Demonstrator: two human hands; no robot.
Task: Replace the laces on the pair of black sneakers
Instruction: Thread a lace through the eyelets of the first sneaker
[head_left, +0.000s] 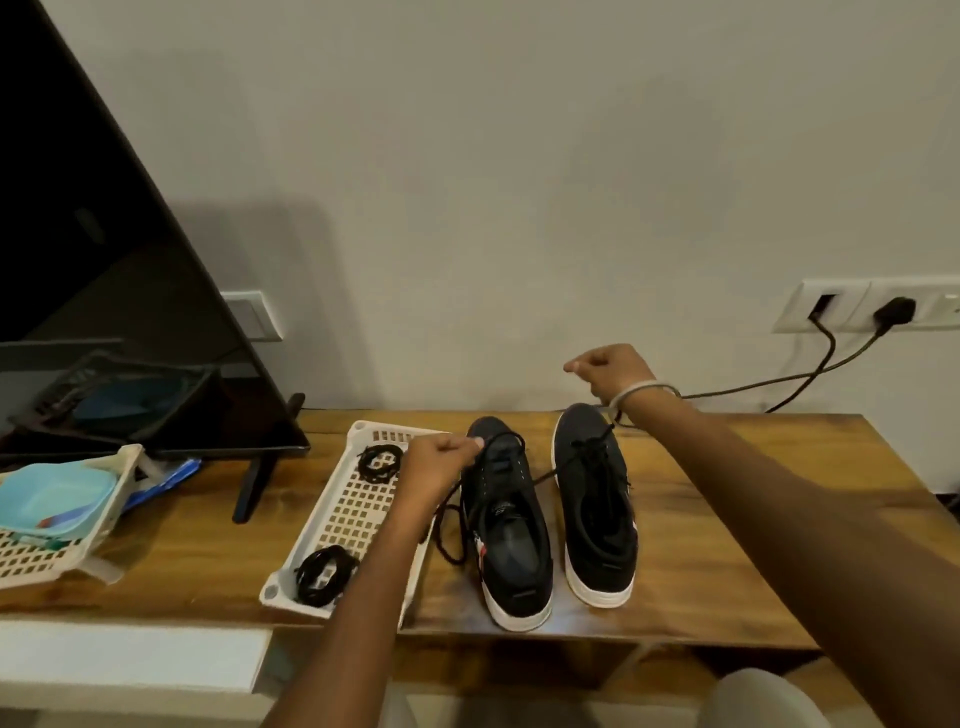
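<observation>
Two black sneakers with white soles stand side by side on the wooden table (727, 519), toes toward the wall. The left sneaker (511, 525) has most of its eyelets unlaced; a black lace (452, 540) hangs off its left side. My left hand (439, 462) pinches this lace near the shoe's toe. My right hand (610, 369) is raised above the right sneaker (597, 504) with fingers curled, gripping a lace end that runs down across the shoes. A white perforated tray (358, 506) left of the shoes holds two coiled black laces (324, 571).
A tilted dark monitor (104, 286) on a stand fills the left. A white basket (57, 540) with a light blue container sits at the far left. Wall sockets (857, 309) at the right have black cables trailing behind the table.
</observation>
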